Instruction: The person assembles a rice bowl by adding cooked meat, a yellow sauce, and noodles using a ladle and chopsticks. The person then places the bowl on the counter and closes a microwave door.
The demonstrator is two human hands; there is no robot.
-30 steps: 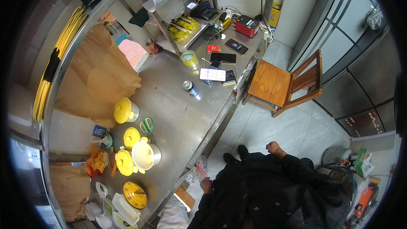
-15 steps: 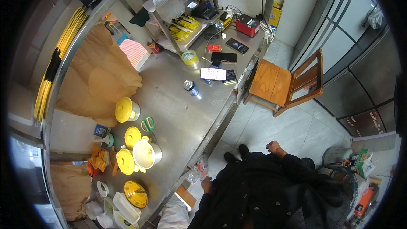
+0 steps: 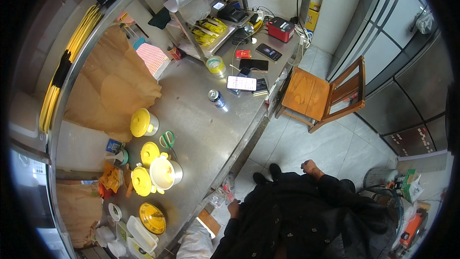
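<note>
My right hand (image 3: pixel 311 167) hangs low in front of my dark coat, above the tiled floor. Its fingers are loosely curled, with nothing visible in them. My left hand (image 3: pixel 233 207) is beside the counter's front edge, next to a clear plastic item with a red patch (image 3: pixel 228 192). Its fingers are small and partly hidden, so a grip cannot be made out. On the steel counter (image 3: pixel 201 129) stand a white pot (image 3: pixel 164 172) without its lid, a yellow lid (image 3: pixel 150 153), and lidded yellow-topped pots (image 3: pixel 141 181). Green-handled scissors (image 3: pixel 166 139) lie behind them.
A drink can (image 3: pixel 215 97), a lit phone (image 3: pixel 241 83), other phones and a tape roll (image 3: pixel 215 65) sit farther along the counter. Plastic containers (image 3: pixel 142 234) and an amber lid (image 3: pixel 152 218) are near left. A wooden chair (image 3: pixel 306 93) stands on the floor to the right.
</note>
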